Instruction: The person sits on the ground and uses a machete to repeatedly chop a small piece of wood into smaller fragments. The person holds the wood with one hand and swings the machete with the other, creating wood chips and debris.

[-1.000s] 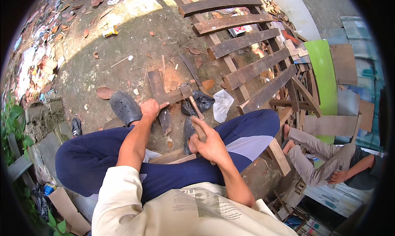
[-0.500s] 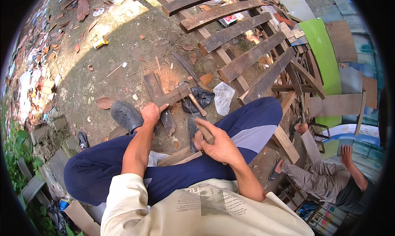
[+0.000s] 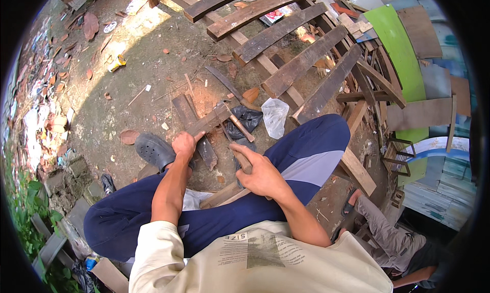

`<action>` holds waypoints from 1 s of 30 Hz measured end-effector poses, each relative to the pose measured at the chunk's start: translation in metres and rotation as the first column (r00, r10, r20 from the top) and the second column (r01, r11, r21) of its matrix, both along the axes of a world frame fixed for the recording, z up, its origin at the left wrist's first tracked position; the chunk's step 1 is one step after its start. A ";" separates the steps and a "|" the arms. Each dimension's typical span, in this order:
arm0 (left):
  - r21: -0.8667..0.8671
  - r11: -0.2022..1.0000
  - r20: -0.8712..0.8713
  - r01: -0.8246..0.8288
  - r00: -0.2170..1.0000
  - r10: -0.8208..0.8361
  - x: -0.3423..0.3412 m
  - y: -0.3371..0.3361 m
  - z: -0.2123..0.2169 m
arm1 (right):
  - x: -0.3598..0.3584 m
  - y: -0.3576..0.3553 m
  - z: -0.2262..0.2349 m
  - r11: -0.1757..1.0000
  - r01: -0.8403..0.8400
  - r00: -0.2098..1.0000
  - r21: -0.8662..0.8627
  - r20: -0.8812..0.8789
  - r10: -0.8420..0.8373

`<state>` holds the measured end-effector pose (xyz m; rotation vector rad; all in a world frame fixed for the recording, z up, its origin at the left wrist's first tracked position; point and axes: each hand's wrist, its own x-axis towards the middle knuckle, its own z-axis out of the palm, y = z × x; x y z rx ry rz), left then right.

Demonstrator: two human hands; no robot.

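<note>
My left hand [image 3: 184, 144] grips the near end of a short brown wooden board [image 3: 208, 121] and holds it across another dark plank [image 3: 206, 151] on the ground. My right hand [image 3: 263, 178] is closed around a wooden-handled tool [image 3: 242, 159]. A thin dark strip, perhaps its blade seen edge-on, reaches from the handle toward the board; its kind is unclear. Just right of the board lies a hammer-like tool with a wooden handle [image 3: 241, 128], its head end hard to make out. A crumpled black plastic bag [image 3: 246, 120] lies beside it, with a clear plastic bag [image 3: 275, 117] to the right.
A slatted wooden frame [image 3: 286, 53] stretches across the far right. A curved blade [image 3: 223, 80] lies beyond the board, near reddish dust. Another person's trousered leg [image 3: 383, 224] is at lower right. A green panel [image 3: 398, 53] leans behind loose planks.
My right hand and the wooden-handled tool have moved slightly left, closer to the board. The left hand keeps its hold. The view has shifted, and the other person sits lower in it.
</note>
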<state>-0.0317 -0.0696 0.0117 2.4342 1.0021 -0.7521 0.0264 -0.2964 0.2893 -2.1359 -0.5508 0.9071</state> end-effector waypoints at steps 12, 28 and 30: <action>0.020 0.999 -0.026 0.035 0.999 -0.034 -0.013 -0.001 -0.013 | 0.000 -0.006 0.038 0.993 0.010 0.965 -0.118 -0.257 -0.040; -0.021 0.995 -0.108 0.094 0.990 -0.096 0.004 0.002 0.009 | -0.034 -0.068 0.088 0.982 0.188 0.956 -0.030 -0.223 -0.190; -0.060 0.997 -0.104 0.052 0.993 -0.058 0.012 0.002 0.012 | -0.036 -0.076 0.096 0.971 0.237 0.945 0.004 -0.231 -0.230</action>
